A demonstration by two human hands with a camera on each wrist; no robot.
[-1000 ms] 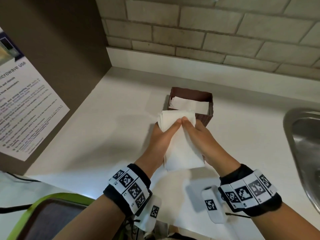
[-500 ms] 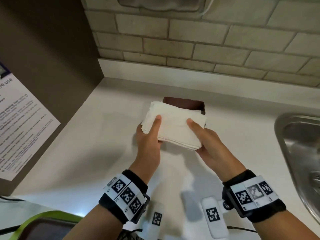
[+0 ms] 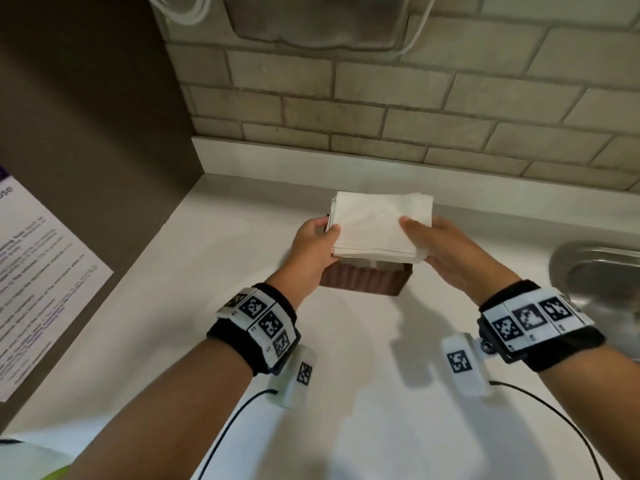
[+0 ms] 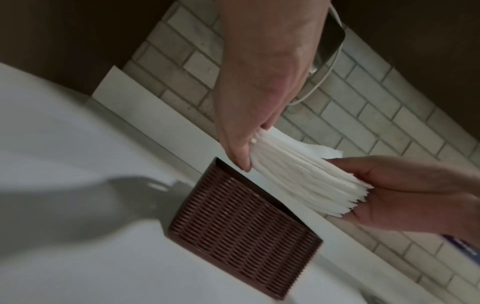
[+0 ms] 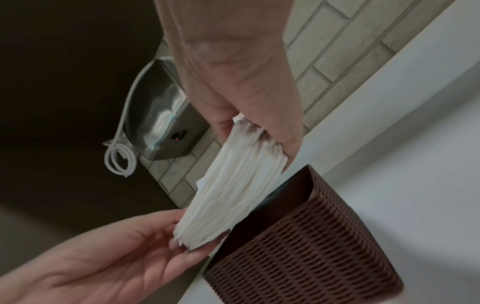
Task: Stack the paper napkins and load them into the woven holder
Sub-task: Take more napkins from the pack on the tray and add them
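Note:
A thick stack of white paper napkins [image 3: 377, 225] lies flat in both hands, just above the brown woven holder [image 3: 363, 280] on the white counter. My left hand [image 3: 329, 244] grips the stack's left edge, thumb on top and fingers underneath. The right edge is gripped the same way by my right hand [image 3: 426, 244]. The left wrist view shows the stack [image 4: 298, 174] over the holder's [image 4: 244, 222] open top, between the left hand [image 4: 249, 152] and right hand [image 4: 363, 195]. In the right wrist view the stack [image 5: 233, 195] hangs at the holder's [image 5: 311, 246] rim. The holder's inside is mostly hidden.
A steel sink [image 3: 602, 271] lies to the right on the counter [image 3: 207, 323]. A dark panel with a printed notice [image 3: 41, 271] closes the left side. The brick wall behind carries a steel wall unit [image 3: 311, 19] with a white cord [image 3: 183, 12].
The napkin stack has gone from tilted near me to flat, and moved forward over the holder. My hands have spread from its middle to its left and right edges.

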